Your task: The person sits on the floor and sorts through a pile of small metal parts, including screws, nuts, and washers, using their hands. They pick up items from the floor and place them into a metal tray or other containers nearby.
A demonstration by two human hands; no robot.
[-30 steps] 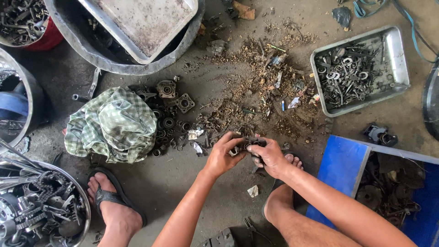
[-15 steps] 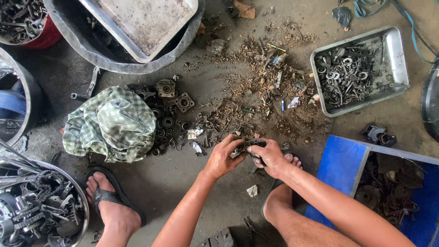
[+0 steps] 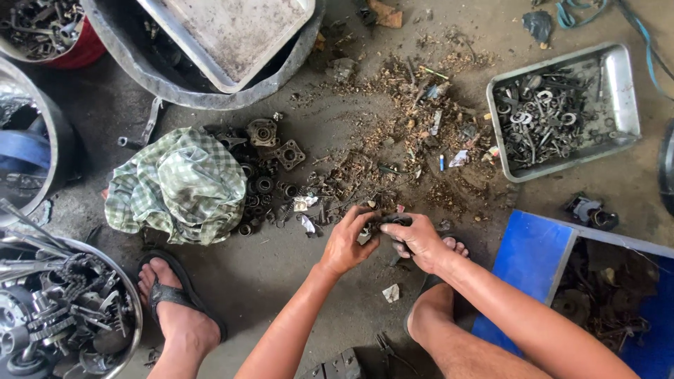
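Note:
Low over the concrete floor, my left hand [image 3: 347, 242] and my right hand [image 3: 419, 241] meet on one small dark metal part [image 3: 388, 222]. Both hands grip it, fingers curled around it, and most of the part is hidden by them. Just beyond my hands lies a scatter of brown debris and scraps [image 3: 404, 126]. To the left of my hands, a pile of dark greasy engine parts [image 3: 270, 165] sits beside a crumpled green checked cloth [image 3: 179, 186].
A metal tray [image 3: 621, 84] of bolts and washers sits at the far right. A blue box [image 3: 533, 260] with parts lies by my right leg. Round basins of metal parts [image 3: 63, 309] stand at left, a large tub [image 3: 210, 84] with a tray at top. My sandalled foot [image 3: 175, 309] rests below the cloth.
Both hands have stayed on the small part, shifting only slightly; the fingers have turned it a little. Nothing else on the floor has moved.

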